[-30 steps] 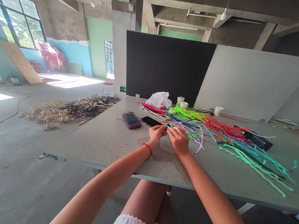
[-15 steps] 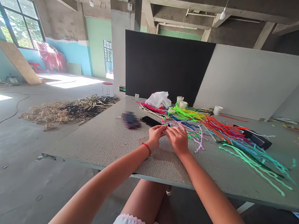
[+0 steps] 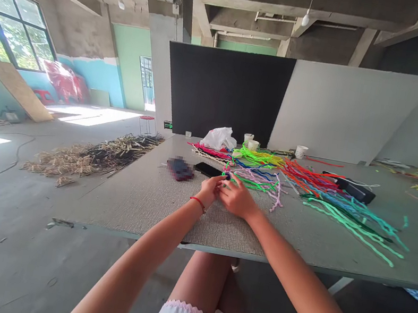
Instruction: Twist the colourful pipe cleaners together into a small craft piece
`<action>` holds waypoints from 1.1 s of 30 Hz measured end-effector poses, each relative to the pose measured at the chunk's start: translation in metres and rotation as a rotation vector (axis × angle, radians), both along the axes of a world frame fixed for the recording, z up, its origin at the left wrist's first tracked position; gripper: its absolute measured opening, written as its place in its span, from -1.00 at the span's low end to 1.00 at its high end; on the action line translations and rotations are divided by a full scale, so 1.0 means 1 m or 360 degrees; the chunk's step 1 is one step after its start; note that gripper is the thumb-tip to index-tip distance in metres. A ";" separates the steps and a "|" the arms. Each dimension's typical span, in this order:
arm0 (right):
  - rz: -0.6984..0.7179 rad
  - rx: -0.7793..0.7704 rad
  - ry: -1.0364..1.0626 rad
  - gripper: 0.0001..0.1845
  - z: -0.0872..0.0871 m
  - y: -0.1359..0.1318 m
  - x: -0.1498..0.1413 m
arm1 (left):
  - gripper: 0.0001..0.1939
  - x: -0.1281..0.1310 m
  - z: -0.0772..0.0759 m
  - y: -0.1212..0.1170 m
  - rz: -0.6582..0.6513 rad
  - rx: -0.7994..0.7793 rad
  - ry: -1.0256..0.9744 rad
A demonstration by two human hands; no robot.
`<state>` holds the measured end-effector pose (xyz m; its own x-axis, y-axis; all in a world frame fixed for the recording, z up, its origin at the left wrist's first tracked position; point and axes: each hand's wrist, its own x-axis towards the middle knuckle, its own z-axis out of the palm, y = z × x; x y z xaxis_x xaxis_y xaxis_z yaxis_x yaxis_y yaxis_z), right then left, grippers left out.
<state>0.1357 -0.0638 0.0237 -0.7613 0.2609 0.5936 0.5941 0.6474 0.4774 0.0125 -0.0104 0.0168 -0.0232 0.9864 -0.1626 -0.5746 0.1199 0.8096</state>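
my left hand [image 3: 209, 189] had its fingertips drawn together, and it seemed to pinch a small fuzzy piece of green and pink cord [image 3: 226, 171]. this piece was over the grey textured table [image 3: 167, 208], in front of me, just beside a flat black phone [image 3: 206, 169]. my right hand [image 3: 239, 199] was bent close against the left one, but its fingers covered the contact, so i cannot tell if it was gripping the piece or only touching it.

in my judgement, the piece was very light and soft on the surface, and it would bend easily. i supposed that there was a thin wire inside, which would keep a bend, but this i could not see. the fuzz should give good friction, so slipping was a small worry; hard squeezing could flatten it. the best hold, i think, was with thumb and index finger, near the place where it should bend, while the other hand steadied the part beside it.

the loose lilac fuzzy strands [image 3: 277, 194] lay near my right hand. they looked tangled, so i judged it better to take one by its free end.
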 end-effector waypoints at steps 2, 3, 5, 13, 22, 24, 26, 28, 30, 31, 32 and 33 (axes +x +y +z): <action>0.0061 0.0008 0.0040 -0.73 0.001 -0.003 -0.004 | -0.72 -0.002 0.001 0.000 0.0024 0.0007 0.0056; 0.0059 0.0015 0.0115 -0.74 0.001 -0.004 -0.004 | -0.73 -0.003 0.002 -0.001 0.0043 0.0054 0.0093; -0.0032 0.0027 0.0316 -0.74 0.003 -0.005 0.000 | -0.77 -0.004 0.003 -0.002 0.0088 0.0239 0.0184; -0.0676 -0.0162 0.0542 -0.62 0.005 0.006 0.023 | -0.79 0.000 -0.007 0.002 -0.0009 0.0733 0.0873; -0.0780 -0.0140 0.0028 -0.70 0.001 0.013 0.017 | -0.85 -0.003 -0.004 -0.004 0.0160 0.0900 0.1865; -0.0778 -0.0125 0.0018 -0.72 0.000 0.014 0.015 | -0.85 -0.003 -0.004 -0.005 0.0197 0.0888 0.1983; -0.0777 -0.0150 0.0022 -0.71 -0.001 0.015 0.014 | -0.85 -0.002 -0.004 -0.006 0.0219 0.0878 0.2057; -0.0770 -0.0208 0.0035 -0.70 -0.001 0.014 0.014 | -0.85 -0.002 -0.003 -0.006 0.0228 0.0894 0.2111; -0.0764 -0.0292 0.0084 -0.70 -0.001 0.011 0.015 | -0.86 -0.003 -0.003 -0.007 0.0215 0.0943 0.2162; -0.0766 -0.0349 0.0137 -0.70 -0.001 0.010 0.015 | -0.86 -0.003 -0.002 -0.006 0.0203 0.0973 0.2184; -0.0770 -0.0420 0.0218 -0.71 -0.001 0.010 0.016 | -0.87 -0.003 -0.001 -0.006 0.0188 0.1001 0.2201; -0.0772 -0.0508 0.0326 -0.71 -0.001 0.010 0.017 | -0.87 -0.003 -0.001 -0.006 0.0172 0.1026 0.2212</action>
<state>0.1525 -0.0539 0.0224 -0.3899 0.7379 0.5509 0.9160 0.3723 0.1495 0.0091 -0.0165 0.0160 0.1358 0.8622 0.4881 0.6729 -0.4418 0.5932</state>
